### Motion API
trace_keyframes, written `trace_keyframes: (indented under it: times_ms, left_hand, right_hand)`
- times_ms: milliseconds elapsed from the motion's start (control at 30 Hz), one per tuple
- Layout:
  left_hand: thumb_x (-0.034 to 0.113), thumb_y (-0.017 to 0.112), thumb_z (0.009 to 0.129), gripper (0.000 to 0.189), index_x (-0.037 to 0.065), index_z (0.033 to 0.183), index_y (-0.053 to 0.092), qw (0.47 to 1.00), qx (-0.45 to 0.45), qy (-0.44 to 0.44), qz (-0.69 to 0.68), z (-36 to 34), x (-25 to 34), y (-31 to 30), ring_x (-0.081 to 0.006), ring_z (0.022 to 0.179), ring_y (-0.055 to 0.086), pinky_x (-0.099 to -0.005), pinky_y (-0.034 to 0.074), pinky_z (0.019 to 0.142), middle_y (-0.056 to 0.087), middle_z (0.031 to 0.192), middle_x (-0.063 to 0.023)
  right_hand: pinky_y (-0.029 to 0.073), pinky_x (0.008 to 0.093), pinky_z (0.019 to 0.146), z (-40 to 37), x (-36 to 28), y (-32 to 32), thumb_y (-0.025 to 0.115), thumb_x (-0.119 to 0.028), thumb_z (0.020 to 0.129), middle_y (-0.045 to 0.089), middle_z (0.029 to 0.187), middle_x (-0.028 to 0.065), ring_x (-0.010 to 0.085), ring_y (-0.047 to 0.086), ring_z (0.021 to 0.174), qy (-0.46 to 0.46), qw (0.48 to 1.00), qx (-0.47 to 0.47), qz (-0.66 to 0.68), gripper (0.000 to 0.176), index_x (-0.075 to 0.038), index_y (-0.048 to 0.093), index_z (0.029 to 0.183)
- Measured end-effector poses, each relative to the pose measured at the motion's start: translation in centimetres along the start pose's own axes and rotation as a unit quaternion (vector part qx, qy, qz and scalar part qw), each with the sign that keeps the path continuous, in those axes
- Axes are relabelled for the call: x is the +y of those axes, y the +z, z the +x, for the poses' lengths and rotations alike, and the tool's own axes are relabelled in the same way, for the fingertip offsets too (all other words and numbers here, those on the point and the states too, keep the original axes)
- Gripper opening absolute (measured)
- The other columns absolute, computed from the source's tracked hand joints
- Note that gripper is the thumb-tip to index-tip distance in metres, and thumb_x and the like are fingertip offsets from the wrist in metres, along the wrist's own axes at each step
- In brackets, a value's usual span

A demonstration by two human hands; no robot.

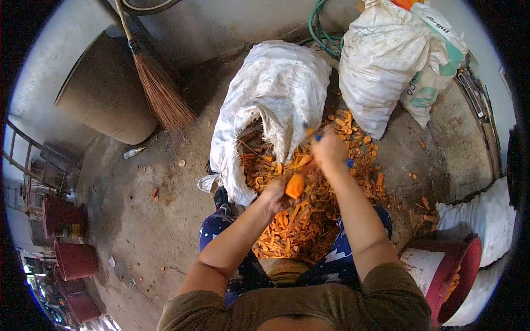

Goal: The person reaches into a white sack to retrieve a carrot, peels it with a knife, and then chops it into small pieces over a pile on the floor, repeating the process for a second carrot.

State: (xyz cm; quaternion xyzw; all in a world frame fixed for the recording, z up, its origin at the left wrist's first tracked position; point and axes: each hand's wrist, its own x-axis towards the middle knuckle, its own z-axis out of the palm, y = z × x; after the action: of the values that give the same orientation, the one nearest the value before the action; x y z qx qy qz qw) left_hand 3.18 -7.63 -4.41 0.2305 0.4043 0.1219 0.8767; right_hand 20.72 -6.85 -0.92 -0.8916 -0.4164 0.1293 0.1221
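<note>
My left hand (274,196) is closed round an orange root (295,186), whose bright cut end points up. Just to the right and higher, my right hand (330,150) is closed on a tool (318,137) with blue parts; motion blurs it and its blade cannot be made out. Beneath both hands lies a heap of orange peelings and pieces (290,229), between the knees. A white woven sack (276,83) lies beyond the hands, its mouth open toward me, with brown roots (251,143) inside.
Full white sacks (381,66) stand at the back right, beside a green hose (317,27). A straw broom (160,91) leans on a large drum (107,91) at the left. Red buckets (76,260) stand at the lower left; a red container (464,276) lies at the lower right.
</note>
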Motion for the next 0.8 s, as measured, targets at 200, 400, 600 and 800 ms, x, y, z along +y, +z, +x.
trace_keyframes:
  times_ms: [200, 400, 600, 800]
  left_hand:
    - [0.031, 0.031, 0.092, 0.037, 0.003, 0.113, 0.043, 0.999, -0.033, 0.012, -0.035, -0.8, 0.5, -1.7, -0.0201, 0.071, 0.057, -0.0336, 0.052, 0.060, 0.056, 0.089, -0.0098]
    - [0.029, 0.030, 0.092, 0.036, 0.005, 0.115, 0.043, 0.992, -0.062, 0.014, -0.106, -0.7, 1.0, -1.9, -0.0187, 0.071, 0.056, -0.0332, 0.052, 0.058, 0.057, 0.089, -0.0080]
    - [0.029, 0.030, 0.092, 0.034, 0.004, 0.111, 0.044, 0.997, 0.000, 0.037, -0.063, 0.3, 0.5, -1.1, -0.0188, 0.064, 0.057, -0.0330, 0.051, 0.053, 0.056, 0.082, -0.0081]
    - [0.028, 0.027, 0.093, 0.035, 0.002, 0.110, 0.044, 1.000, -0.003, 0.022, 0.001, 0.0, 0.1, -0.5, -0.0168, 0.063, 0.053, -0.0322, 0.046, 0.047, 0.053, 0.080, -0.0070]
  right_hand:
    - [0.046, 0.0430, 0.067, 1.1, 1.9, -3.3, 0.058, -0.035, 0.074, 0.061, 0.080, 0.0193, 0.0344, 0.060, 0.076, 0.102, 0.990, 0.073, 0.065, 0.040, 0.001, 0.055, 0.091]
    - [0.045, 0.0414, 0.065, 0.7, 1.1, -0.5, 0.060, -0.032, 0.076, 0.060, 0.078, 0.0189, 0.0335, 0.059, 0.073, -0.035, 0.991, 0.013, 0.127, 0.037, 0.001, 0.055, 0.090]
    - [0.046, 0.0417, 0.062, -1.7, -0.6, 1.2, 0.063, -0.028, 0.073, 0.060, 0.077, 0.0180, 0.0327, 0.059, 0.072, -0.097, 0.990, 0.041, 0.094, 0.036, -0.002, 0.053, 0.094]
    - [0.048, 0.0385, 0.062, -0.7, -0.4, -0.3, 0.060, -0.035, 0.074, 0.062, 0.077, 0.0162, 0.0292, 0.061, 0.072, -0.016, 0.999, 0.040, 0.017, 0.043, -0.001, 0.052, 0.099]
